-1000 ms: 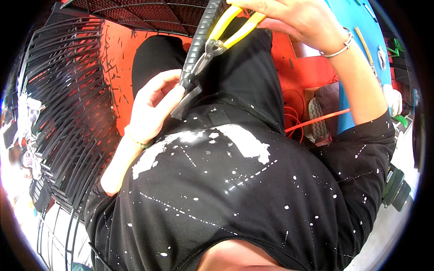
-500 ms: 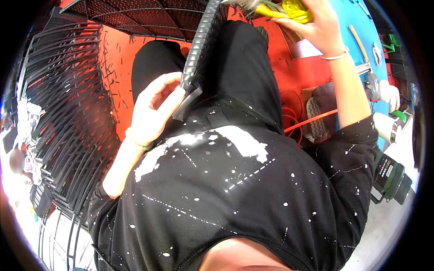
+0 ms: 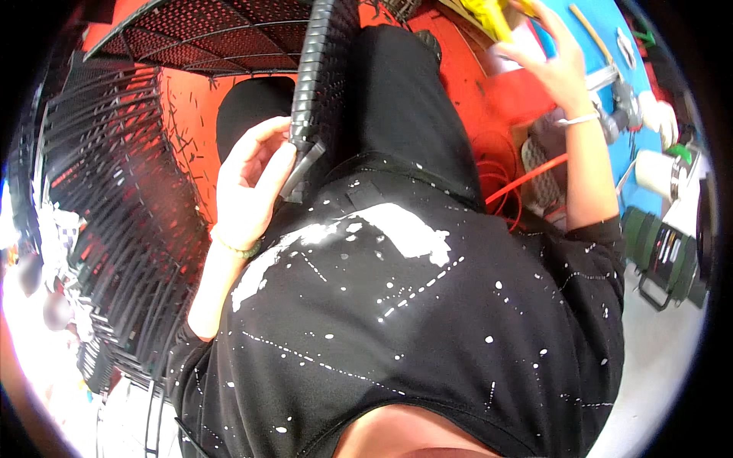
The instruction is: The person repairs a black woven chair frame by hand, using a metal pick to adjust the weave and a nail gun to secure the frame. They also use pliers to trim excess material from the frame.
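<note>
My left hand (image 3: 250, 172) pinches the near end of a black frame edge wrapped in flat plastic weave (image 3: 314, 84). Loose ends of flat black strip (image 3: 303, 172) stick out just below the fingertips. Behind that edge spreads a dark woven mesh panel (image 3: 206, 38), ribbed with curved rods. Farther off to the upper right, my right hand (image 3: 556, 72) has its fingers around a bright yellow object (image 3: 489, 17). Motion blur and the picture's top rim hide its exact kind.
Many curved black metal frames (image 3: 122, 191) are stacked at my left. Black scraps litter the red floor (image 3: 183, 99). An orange hose (image 3: 527, 183) lies at my right. The blue table (image 3: 603, 46) bears a hammer (image 3: 589, 30); near it stands a dark green case (image 3: 663, 256).
My right hand has drawn the yellow object rightward, away from the wrapped edge. My left hand keeps its pinch, and the view has shifted slightly.
</note>
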The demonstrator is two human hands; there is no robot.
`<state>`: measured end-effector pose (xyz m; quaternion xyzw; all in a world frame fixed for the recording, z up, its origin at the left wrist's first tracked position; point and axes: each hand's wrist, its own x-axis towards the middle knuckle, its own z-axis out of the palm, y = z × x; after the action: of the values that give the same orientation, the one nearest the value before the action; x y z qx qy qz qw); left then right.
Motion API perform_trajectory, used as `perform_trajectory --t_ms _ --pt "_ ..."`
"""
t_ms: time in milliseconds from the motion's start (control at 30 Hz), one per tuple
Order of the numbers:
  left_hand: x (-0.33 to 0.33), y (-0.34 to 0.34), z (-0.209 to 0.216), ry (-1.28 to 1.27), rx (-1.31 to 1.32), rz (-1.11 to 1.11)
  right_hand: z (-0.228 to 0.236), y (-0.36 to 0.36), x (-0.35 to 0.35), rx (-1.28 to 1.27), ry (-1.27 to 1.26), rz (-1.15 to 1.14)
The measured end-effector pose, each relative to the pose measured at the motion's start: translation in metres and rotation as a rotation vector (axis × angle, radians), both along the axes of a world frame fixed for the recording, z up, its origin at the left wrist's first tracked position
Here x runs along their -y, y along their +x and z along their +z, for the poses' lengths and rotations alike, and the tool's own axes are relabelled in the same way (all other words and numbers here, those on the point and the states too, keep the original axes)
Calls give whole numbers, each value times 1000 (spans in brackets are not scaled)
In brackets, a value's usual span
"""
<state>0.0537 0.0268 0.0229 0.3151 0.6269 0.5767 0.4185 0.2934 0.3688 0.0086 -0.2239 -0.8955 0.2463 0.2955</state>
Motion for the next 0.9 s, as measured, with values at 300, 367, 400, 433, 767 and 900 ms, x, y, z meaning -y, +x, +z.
perform_trajectory --t_ms 300,367,400,433,767,900 --pt "2 -3 -4 -32 -33 31 -11 -71 76 -117 -22 603" --pt "3 -3 -5 -43 -34 32 -29 -78 76 -161 -110 593" --pt "1 -2 -4 -27 -48 17 -32 -78 73 -143 -113 589" --pt "1 -3 -4 -21 -46 10 -35 -80 71 -143 -98 594" --pt "4 -1 -7 -44 -68 61 -63 -91 71 -203 60 585" --pt "6 -2 -7 -49 -59 87 -66 -94 72 -220 199 535"
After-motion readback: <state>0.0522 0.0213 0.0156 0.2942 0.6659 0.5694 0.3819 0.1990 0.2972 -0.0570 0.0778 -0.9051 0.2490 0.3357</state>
